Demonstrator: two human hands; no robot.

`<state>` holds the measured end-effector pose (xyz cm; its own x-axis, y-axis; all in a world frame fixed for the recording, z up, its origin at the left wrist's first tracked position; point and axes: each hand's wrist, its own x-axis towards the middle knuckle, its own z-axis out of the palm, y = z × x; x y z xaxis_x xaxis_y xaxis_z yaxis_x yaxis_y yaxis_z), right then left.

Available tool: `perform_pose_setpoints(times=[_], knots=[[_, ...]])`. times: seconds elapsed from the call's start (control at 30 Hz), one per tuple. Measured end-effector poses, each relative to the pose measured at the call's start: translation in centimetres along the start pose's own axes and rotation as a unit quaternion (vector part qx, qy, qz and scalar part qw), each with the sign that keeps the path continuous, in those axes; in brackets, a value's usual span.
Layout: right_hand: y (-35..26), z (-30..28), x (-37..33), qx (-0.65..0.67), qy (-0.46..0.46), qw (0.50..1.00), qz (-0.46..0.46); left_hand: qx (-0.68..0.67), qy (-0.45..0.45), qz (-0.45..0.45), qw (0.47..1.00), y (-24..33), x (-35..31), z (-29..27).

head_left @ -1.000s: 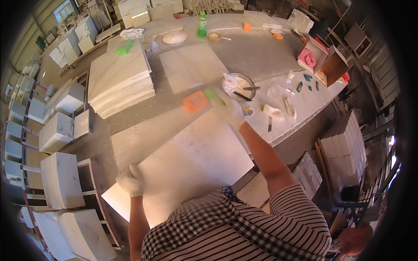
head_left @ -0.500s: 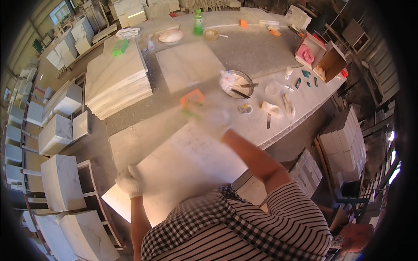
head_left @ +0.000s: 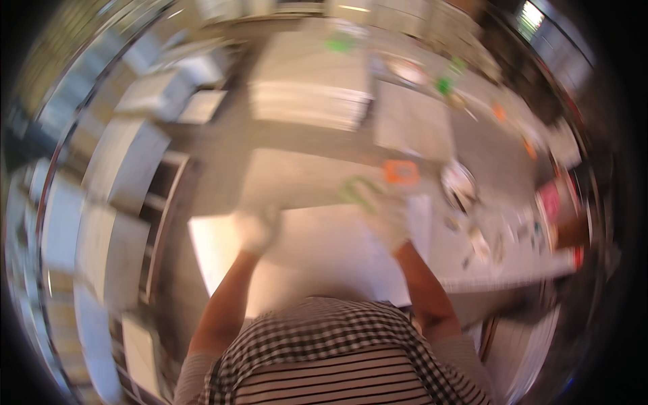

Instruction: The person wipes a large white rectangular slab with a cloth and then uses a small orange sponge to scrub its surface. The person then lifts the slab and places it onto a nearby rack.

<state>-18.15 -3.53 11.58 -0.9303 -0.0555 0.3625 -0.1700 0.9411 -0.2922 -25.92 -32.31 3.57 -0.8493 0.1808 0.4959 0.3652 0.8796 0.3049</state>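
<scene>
Slab beneath both hands; green block at right fingertips

Left of the left hand: stacked panels [head_left: 125,162], several groups, blur prevents a full count. Left hand [head_left: 258,229], pale-gloved, x1: on the far edge of the slab [head_left: 324,253]; whether fingers lie flat or curl over the edge, cannot tell.

Slab, x1: between and below both hands, reaching toward the torso. Judged stone-like: heavy, stiff, brittle at corners, perhaps slick if dusty. Best hold: opposite edges, both hands, clear of corners.

Ahead of left hand: pile [head_left: 310,104] x1, layers not countable; green pack [head_left: 339,42] x1 on top.

Right hand [head_left: 389,221], also gloved, x1: over the slab's far right part, fingers at the green block [head_left: 361,194] x1. Grasping or merely touching: cannot tell, smeared. Block judged light and firm; hold by its long sides.

Just beyond right hand: orange block [head_left: 401,171] x1; farther ahead, tile [head_left: 413,121] x1, bottle [head_left: 444,84] x1. Right of it, on the surface [head_left: 439,266]: bowl [head_left: 459,183] x1.
</scene>
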Motion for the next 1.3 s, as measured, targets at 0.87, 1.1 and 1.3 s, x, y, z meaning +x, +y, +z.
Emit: perform_pose_setpoints(times=[0.87, 1.1, 1.3], knots=[[-26.0, 15.9, 16.8, 0.151, -0.383, 0.875, -0.255, -0.343, -0.056, -0.284, 0.894, 1.1, -1.6, 4.9], [-22.5, 14.7, 16.4, 0.17, -0.411, 0.868, -0.219, -0.306, -0.042, -0.231, 0.923, 1.1, 0.0, -0.7], [-24.4, 16.7, 17.2, 0.206, -0.407, 0.862, -0.224, -0.31, -0.06, -0.19, 0.93, 1.0, 0.0, -0.1]])
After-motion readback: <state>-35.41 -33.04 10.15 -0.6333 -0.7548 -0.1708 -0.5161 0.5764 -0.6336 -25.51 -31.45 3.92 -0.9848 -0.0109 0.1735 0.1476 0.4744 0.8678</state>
